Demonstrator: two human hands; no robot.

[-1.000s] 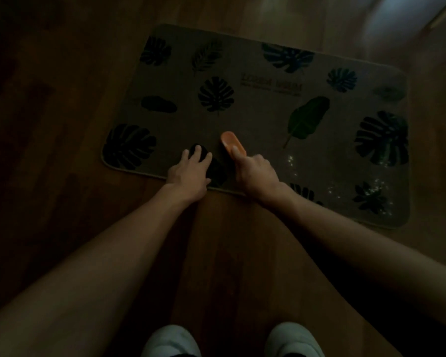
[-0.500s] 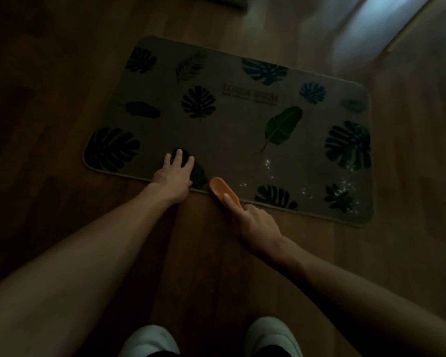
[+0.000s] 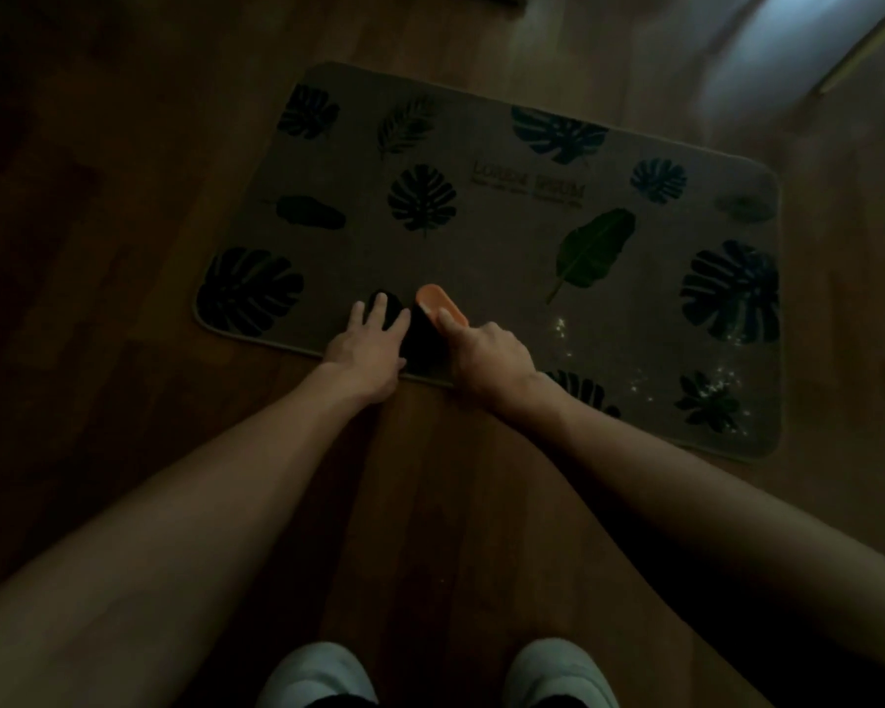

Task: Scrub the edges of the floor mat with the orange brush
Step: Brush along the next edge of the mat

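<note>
We are crouching over the wooden floor (image 3: 430, 503), where the floor mat (image 3: 507, 258) is lying flat and slightly askew, its near edge running from lower left up toward the right corner. It is a greyish mat printed with dark leaves, and a scatter of pale specks (image 3: 634, 380) is showing near its right end (crumbs or powder, we cannot tell which in this dim light). Our two pale shoes (image 3: 558, 671) are sitting at the bottom of the view, well back from the mat.

We are pressing the left hand (image 3: 369, 344) flat on the mat just inside the near edge, fingers spread wide, holding nothing and seemingly pinning the fabric down. The right hand (image 3: 486, 355) is curled tight around the handle of the orange brush (image 3: 440, 309), forefinger lying along its back; the brush head is resting on the mat just beside the left fingertips, a little inside the border.

We judge that we are in the middle of scrubbing the near edge, with most of the border not yet reached. The next move is calling for a stroke drawn back across the edge toward us, firm enough to work the binding while the left hand is keeping the mat from sliding, then a shift of both hands rightward toward the speckled patch.
</note>
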